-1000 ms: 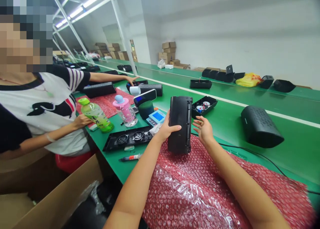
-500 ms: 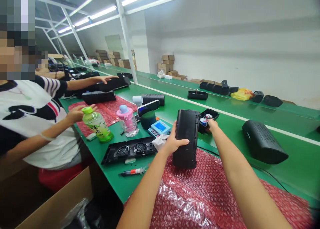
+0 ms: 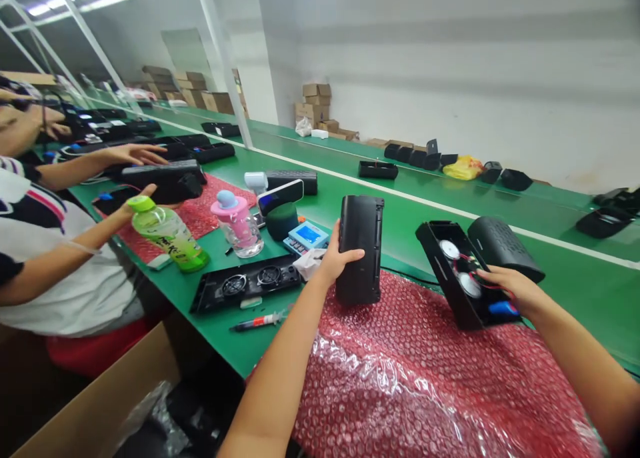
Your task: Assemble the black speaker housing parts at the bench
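Note:
My left hand [image 3: 334,259] grips the side of a black speaker housing [image 3: 360,248] that stands upright on the red bubble wrap [image 3: 400,378]. My right hand [image 3: 513,288] holds a second black open housing [image 3: 457,271], tilted on the wrap's right part. Inside it I see two round speaker drivers, red wires and a blue part. A finished black speaker with a perforated grille [image 3: 503,245] lies just behind it on the green table [image 3: 575,285].
A person in a white shirt [image 3: 45,258] sits at my left, hands near a green bottle [image 3: 167,231] and black speakers. A pink bottle [image 3: 235,221], a blue meter [image 3: 306,236], a black front panel [image 3: 245,286] and a syringe [image 3: 260,321] lie nearby. Cardboard boxes [image 3: 315,105] stand far back.
My right hand reached to the open housing behind the upright one and brought it to the right, tilted on the bubble wrap. My left hand kept its grip. The view shifted.

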Available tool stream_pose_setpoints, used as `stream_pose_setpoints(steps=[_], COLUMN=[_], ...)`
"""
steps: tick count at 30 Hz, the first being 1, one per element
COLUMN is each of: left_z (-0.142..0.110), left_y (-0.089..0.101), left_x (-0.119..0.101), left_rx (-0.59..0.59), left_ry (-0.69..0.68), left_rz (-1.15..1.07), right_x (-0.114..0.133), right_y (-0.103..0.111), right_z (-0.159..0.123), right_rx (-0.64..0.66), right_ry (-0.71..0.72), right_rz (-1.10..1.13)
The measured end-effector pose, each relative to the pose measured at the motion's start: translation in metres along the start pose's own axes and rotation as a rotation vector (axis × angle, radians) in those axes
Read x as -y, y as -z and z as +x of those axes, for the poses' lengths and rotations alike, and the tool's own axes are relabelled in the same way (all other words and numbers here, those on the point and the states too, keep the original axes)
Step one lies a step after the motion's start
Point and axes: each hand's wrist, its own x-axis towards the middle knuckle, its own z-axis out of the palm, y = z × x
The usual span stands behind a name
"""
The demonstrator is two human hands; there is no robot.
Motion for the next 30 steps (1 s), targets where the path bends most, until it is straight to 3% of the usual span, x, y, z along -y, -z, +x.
stream_pose_setpoints(steps=[4,8,11,13,15,16,18,20,22,25,27,30], left_z=[0.002,0.002,0.001,0.000,0.000,0.000,-0.001,-0.001,-0.001,0.000,0.000,0.000], left_y=[0.002,0.002,0.002,0.002,0.002,0.002,0.003,0.003,0.004,0.004,0.004,0.003], left_x=[0.003,0.002,0.000,-0.001,-0.001,-0.001,0.000,0.002,0.003,0.005,0.005,0.004], left_rx=[0.022,0.026,0.041,0.050,0.053,0.056,0.068,0.083,0.097,0.112,0.120,0.133], left_ry=[-0.020,-0.036,-0.049,-0.056,-0.058,-0.057,-0.057,-0.067,-0.084,-0.104,-0.120,-0.136], left_rz=[-0.014,0.002,0.035,0.051,0.066,0.073,0.084,0.098,0.110,0.118,0.125,0.134], right_x=[-0.040,-0.065,-0.051,-0.030,-0.006,0.004,0.017,0.020,0.016,0.007,0.001,-0.009], right_y=[0.048,0.062,0.061,0.050,0.023,0.003,-0.048,-0.106,-0.158,-0.205,-0.218,-0.221], right_z=[-0.040,-0.043,-0.036,-0.037,-0.049,-0.059,-0.079,-0.095,-0.096,-0.077,-0.061,-0.044], right_rx=[0.026,-0.036,-0.058,-0.160,-0.288,-0.306,-0.162,0.099,0.232,0.195,0.182,0.212], right_ry=[-0.161,-0.205,-0.031,0.143,0.308,0.484,0.731,0.812,0.769,0.574,0.476,0.442], right_rz=[0.026,0.015,-0.228,-0.422,-0.509,-0.599,-0.582,-0.416,-0.315,-0.113,0.010,0.096])
